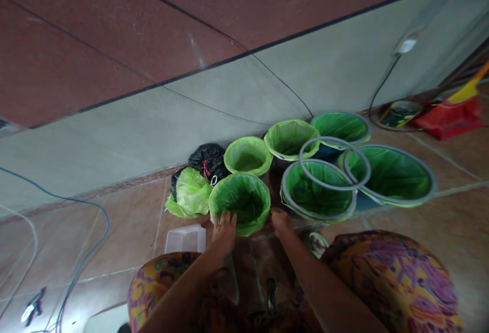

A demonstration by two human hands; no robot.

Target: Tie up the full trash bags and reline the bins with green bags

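Note:
A round bin with a green plastic liner (pixel 250 228) folded over its rim stands in front of me. My left hand (pixel 225 233) lies across the near left rim, fingers apart and resting on the liner. Close by the right side of the same bin is my right hand (pixel 280 220), its fingers curled; whatever they pinch is hidden. Behind stand a second lined bin (pixel 248 142) and a third lined bin (pixel 291 124). To the left, a light-green plastic bag (pixel 193 193) lies against a black bag (pixel 206 157) with a red tie.
On the right are several larger lined bins with grey rims, one large bin (pixel 397 198) among them; a loose grey ring (pixel 336 186) lies across two. A clear plastic container (pixel 186 240) sits near my left knee. A red dustpan (pixel 445 121) and blue cable (pixel 103 236) lie on the floor.

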